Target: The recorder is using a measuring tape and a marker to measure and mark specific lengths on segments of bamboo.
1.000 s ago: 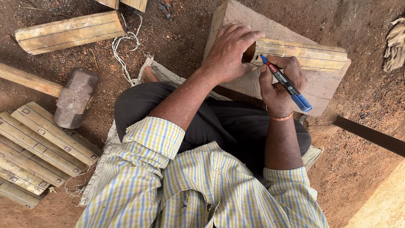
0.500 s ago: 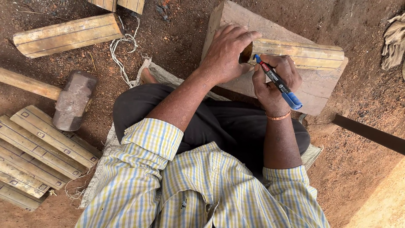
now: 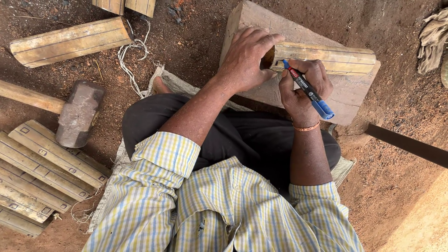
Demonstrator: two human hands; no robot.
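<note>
Left hand (image 3: 245, 60): palm down over the near end of the split bamboo piece (image 3: 326, 58), grip wrapped around that end, pinning it to the wooden block (image 3: 347, 93).
Right hand (image 3: 305, 88): just beside the left, grip closed on a blue-capped marker (image 3: 307, 89), its tip touching the bamboo near the held end.
Bamboo piece: lies flat along the top of the block, extending away from the hands toward the block's far corner.
Doing it well: I judge the mark comes out cleanest if the left hand keeps the bamboo from rolling while the marker tip meets the curved face squarely.
Around the block: a sledgehammer (image 3: 77, 112) and a stack of marked bamboo slats (image 3: 42, 172) lie well to its left, on the dirt floor (image 3: 392, 177).
</note>
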